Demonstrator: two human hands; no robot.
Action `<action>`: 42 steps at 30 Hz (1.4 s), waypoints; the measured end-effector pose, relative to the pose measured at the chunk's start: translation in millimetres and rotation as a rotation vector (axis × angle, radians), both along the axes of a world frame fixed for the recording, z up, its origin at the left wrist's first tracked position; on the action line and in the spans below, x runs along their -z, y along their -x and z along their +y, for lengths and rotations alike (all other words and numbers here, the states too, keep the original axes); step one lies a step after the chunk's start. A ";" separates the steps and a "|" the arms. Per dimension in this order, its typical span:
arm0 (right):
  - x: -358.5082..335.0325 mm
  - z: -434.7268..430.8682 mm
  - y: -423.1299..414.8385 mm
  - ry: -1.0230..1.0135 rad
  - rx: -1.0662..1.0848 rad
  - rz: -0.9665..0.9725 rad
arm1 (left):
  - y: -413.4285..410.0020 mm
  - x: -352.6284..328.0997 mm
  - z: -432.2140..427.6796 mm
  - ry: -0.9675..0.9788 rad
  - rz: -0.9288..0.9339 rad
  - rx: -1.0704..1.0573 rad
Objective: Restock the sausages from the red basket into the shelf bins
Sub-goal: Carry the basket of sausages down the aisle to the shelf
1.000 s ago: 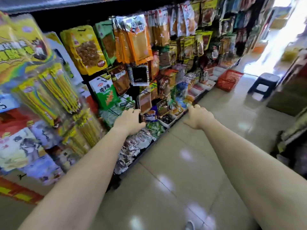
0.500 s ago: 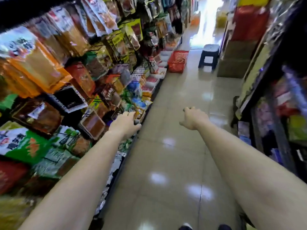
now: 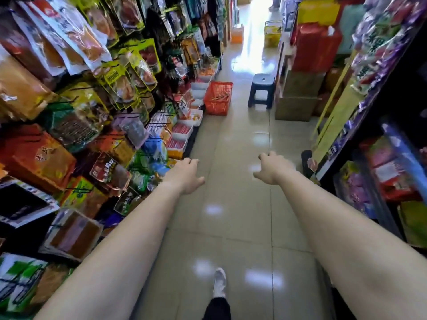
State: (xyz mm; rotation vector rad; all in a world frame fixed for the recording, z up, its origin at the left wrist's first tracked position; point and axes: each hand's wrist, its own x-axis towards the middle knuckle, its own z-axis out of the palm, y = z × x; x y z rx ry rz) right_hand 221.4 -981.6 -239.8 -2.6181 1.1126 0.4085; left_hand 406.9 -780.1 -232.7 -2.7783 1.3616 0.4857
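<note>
Red basket (image 3: 217, 105) — well beyond left hand (image 3: 184, 176), right hand (image 3: 270, 169).

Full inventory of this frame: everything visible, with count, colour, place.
red basket: one, red, on the floor against the left shelf, ahead
sausages: a few, orange-red, inside the red basket
shelf bins: several, white, low row along the left shelf
snack packs: many, mixed colours, hanging on the left shelf
stool: one, dark blue, on the floor right of the red basket
cardboard boxes: at least two, brown, right of the stool
floor: one, beige tiles, aisle
shoe: one, white, bottom centre
left hand: one, empty, fingers loosely curled
right hand: one, empty, fingers loosely curled
</note>
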 end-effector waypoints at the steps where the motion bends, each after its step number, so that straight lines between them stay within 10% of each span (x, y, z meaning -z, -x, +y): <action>1: -3.1 -13.7 -16.8 0.004 0.017 0.011 | -19.5 1.1 -17.2 -0.002 0.005 0.014; 42: -9.0 -840.4 -597.8 0.060 0.157 0.046 | -638.1 20.5 -888.7 -0.018 0.144 0.068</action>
